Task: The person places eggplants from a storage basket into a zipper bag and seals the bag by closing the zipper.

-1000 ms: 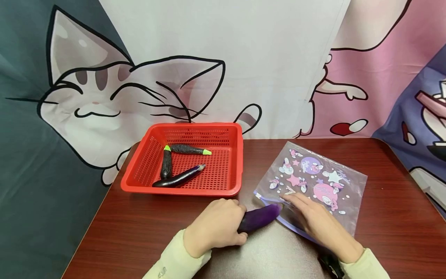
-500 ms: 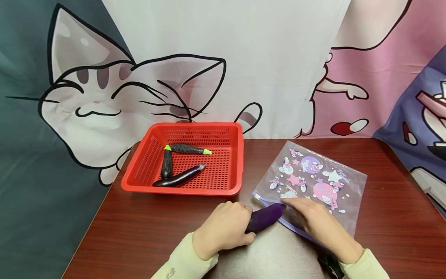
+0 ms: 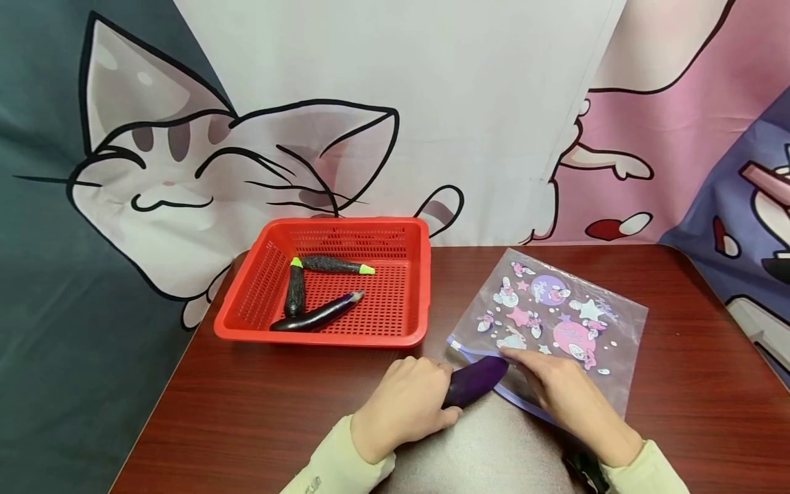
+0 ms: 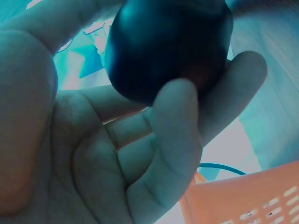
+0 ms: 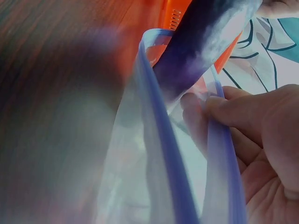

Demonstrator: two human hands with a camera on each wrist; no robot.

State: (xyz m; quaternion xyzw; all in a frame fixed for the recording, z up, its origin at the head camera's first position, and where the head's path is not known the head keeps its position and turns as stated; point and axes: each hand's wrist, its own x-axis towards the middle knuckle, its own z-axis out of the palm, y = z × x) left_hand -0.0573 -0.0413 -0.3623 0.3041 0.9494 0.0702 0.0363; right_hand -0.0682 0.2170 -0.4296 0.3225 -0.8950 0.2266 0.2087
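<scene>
One eggplant (image 3: pixel 476 381) on the move: over the last second it has slid a little further right of the red basket (image 3: pixel 370 339), its tip now over the near edge of the clear printed bag (image 3: pixel 537 309). The left hand (image 3: pixel 404 401) travelled with it; the right hand (image 3: pixel 564 384) barely shifted. Basket contents unchanged: second eggplant (image 3: pixel 317 317) plus two green-tipped vegetables (image 3: pixel 333 264). For the work under way, I'd judge this an early stage of feeding the eggplant into the bag: tip at the mouth, most of the body outside. How deep the tip sits, can't tell from where I stand.

Left hand, in front of the basket and to its right: fingers curled round the eggplant's rear part, not spread; the left wrist view shows thumb and fingers around it with the palm standing off. Right hand, further right of the basket: thumb and a fingertip nearly together, pinching one zip edge (image 5: pixel 226 168) of the bag, index finger fairly straight along the top. The other zip edge (image 5: pixel 161 116) stands apart, so the mouth gapes, with the eggplant's end between the two.

Bag lies on the worktop (image 3: pixel 247 412), right of the basket. Eggplant is between basket and bag, nearer the person than the basket.
</scene>
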